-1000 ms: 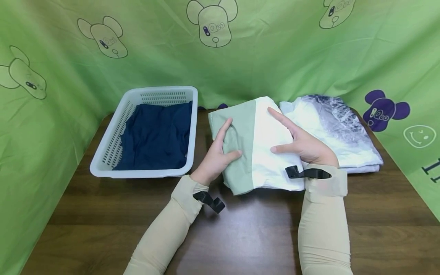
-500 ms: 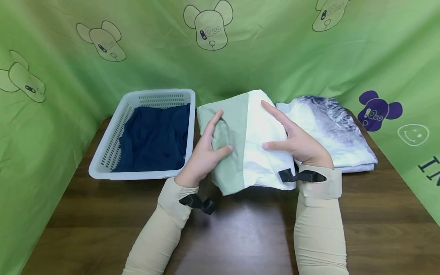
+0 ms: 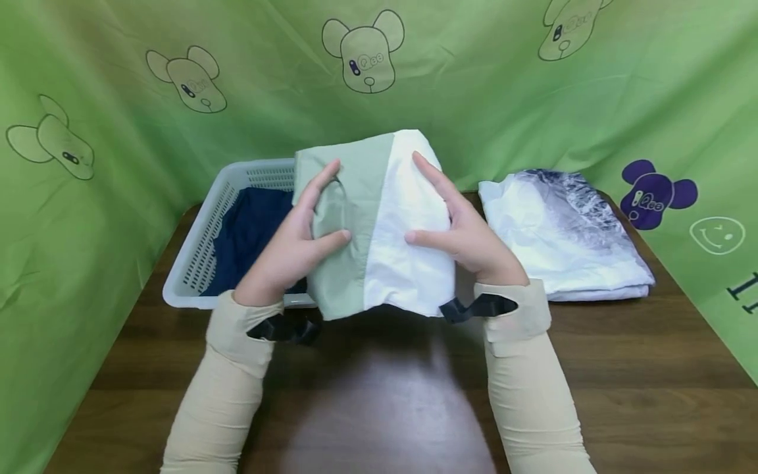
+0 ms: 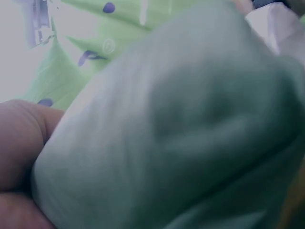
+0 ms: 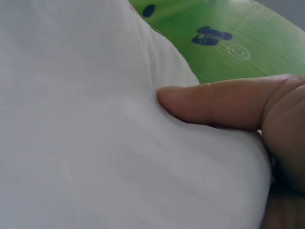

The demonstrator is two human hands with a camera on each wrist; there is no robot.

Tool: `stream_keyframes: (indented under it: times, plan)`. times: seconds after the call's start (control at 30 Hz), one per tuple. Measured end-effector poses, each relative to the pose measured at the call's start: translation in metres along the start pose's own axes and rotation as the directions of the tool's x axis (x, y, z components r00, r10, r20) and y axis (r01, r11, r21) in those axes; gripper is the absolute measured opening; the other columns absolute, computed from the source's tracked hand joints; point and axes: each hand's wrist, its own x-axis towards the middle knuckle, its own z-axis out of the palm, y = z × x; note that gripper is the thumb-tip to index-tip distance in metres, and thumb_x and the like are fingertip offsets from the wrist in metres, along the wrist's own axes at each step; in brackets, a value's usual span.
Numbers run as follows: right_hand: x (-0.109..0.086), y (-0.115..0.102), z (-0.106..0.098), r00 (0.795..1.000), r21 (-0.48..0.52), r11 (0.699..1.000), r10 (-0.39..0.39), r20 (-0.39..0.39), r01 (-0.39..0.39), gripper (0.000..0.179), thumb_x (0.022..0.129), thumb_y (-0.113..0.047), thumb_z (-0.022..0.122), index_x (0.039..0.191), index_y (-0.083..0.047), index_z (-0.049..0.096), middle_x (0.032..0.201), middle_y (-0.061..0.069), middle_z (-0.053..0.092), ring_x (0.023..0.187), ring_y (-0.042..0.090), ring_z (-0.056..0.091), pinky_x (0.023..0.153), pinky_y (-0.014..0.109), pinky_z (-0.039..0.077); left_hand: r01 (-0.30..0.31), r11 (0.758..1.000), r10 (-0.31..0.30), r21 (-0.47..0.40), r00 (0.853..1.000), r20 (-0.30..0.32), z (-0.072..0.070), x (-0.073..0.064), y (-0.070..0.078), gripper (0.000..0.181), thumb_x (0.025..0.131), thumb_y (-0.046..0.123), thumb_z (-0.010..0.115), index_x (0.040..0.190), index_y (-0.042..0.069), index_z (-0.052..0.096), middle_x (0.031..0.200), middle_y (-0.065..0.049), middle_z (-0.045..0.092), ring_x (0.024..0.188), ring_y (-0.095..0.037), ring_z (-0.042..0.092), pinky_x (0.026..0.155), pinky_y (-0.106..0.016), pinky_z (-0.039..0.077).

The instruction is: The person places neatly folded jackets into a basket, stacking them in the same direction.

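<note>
A folded garment [image 3: 379,197], pale green on one half and white on the other, is held up between both hands. My left hand [image 3: 290,243] grips its green side, thumb and index finger on top and the other fingers hidden beneath. On the white side, my right hand [image 3: 468,240] holds it the same way; the right wrist view shows the thumb [image 5: 214,102] pressing into the white cloth. The garment's left edge overlaps a pale plastic basket [image 3: 183,301] in the head view. Inside that basket lies dark navy cloth [image 3: 251,220], partly covered by the left hand and the garment.
Another folded garment [image 3: 551,243], white with a grey-black print, lies on the right of the brown wooden table [image 3: 622,368]. A green curtain [image 3: 462,85] with cartoon bear heads hangs behind and along both sides.
Both hands have carried the green-and-white garment left and upward, from beside the printed garment to partly over the basket's right side. The basket and printed garment have stayed put.
</note>
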Motion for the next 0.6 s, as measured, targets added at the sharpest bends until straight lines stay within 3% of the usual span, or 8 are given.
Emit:
stream_keyframes:
  times: [0.17,0.37,0.53,0.6]
  plan:
    - [0.022,-0.002,0.024,0.998,0.029,0.998,-0.051,0.019,0.051,0.104,0.085,0.009,0.073,0.16,-0.044,0.024,0.154,0.006,0.038,0.108,0.026,0.06,0.087,0.035,0.056,-0.009,0.998,0.01,0.063,1.0,-0.006,-0.032,-0.003,0.009,0.089,0.092,-0.009,0.062,0.163,0.027,0.022,0.164,0.008,0.024,0.127,-0.019,0.043,0.101,-0.034,0.042]
    - [0.051,0.001,0.05,0.993,0.015,0.993,-0.114,0.026,0.113,0.103,0.085,0.007,0.073,0.162,-0.04,0.022,0.158,0.003,0.031,0.11,0.027,0.058,0.086,0.041,0.057,-0.023,0.996,0.027,0.09,0.999,-0.038,-0.068,-0.005,0.012,0.088,0.091,-0.009,0.063,0.163,0.024,0.024,0.163,0.004,0.025,0.13,-0.018,0.037,0.1,-0.024,0.037]
    - [0.073,0.007,0.073,0.988,-0.019,0.989,-0.147,0.039,0.148,0.102,0.085,0.004,0.074,0.163,-0.036,0.021,0.163,-0.005,0.021,0.114,0.026,0.056,0.088,0.043,0.057,0.029,0.993,-0.02,0.114,0.997,-0.076,-0.096,-0.012,0.008,0.089,0.091,-0.008,0.064,0.161,0.033,0.028,0.16,-0.002,0.026,0.116,-0.021,0.044,0.088,-0.023,0.045]
    - [0.082,0.01,0.082,0.986,-0.045,0.986,-0.161,0.039,0.162,0.102,0.085,0.004,0.074,0.163,-0.035,0.021,0.165,-0.01,0.018,0.122,0.021,0.051,0.093,0.041,0.054,0.052,0.994,-0.043,0.095,0.995,-0.086,-0.106,-0.014,0.004,0.09,0.091,-0.009,0.063,0.161,0.035,0.028,0.159,-0.004,0.026,0.109,-0.022,0.046,0.083,-0.024,0.049]
